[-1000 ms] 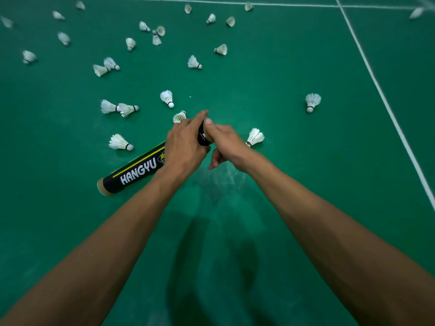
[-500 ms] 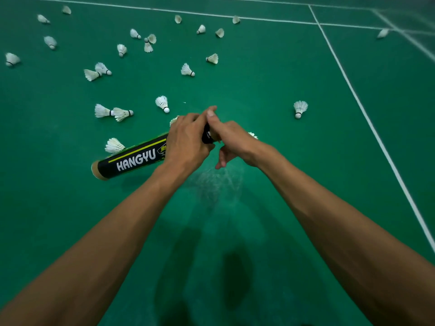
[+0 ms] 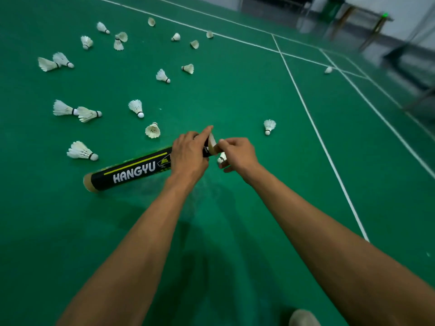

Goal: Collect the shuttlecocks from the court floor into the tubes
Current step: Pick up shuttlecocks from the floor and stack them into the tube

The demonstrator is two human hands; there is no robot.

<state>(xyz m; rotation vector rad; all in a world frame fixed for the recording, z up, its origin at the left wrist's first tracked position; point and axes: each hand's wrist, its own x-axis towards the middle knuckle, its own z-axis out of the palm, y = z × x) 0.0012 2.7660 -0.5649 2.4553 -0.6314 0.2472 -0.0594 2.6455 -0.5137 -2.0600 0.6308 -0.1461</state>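
Note:
A black tube [image 3: 131, 171] marked HANGYU lies on the green court floor, its brown closed end at the left. My left hand [image 3: 188, 154] grips the tube near its right end. A pale round cap [image 3: 212, 145] stands tilted at that end, and my right hand [image 3: 237, 152] pinches its edge. One shuttlecock [image 3: 221, 158] lies on the floor just under my right hand, mostly hidden. Several white shuttlecocks lie scattered beyond, the nearest being one [image 3: 153, 130] just behind the tube, one [image 3: 81, 151] at its left and one [image 3: 269, 126] at the right.
White court lines [image 3: 315, 128] run to the right and across the back. Blurred furniture and metal frames [image 3: 367, 17] stand past the court's far right corner. A lone shuttlecock [image 3: 328, 70] lies near that corner. A pale shoe tip [image 3: 303, 318] shows at the bottom edge.
The cap has come away from the tube's right end and now tilts open between my hands. My right hand shifted slightly right. The view swung up and rightward.

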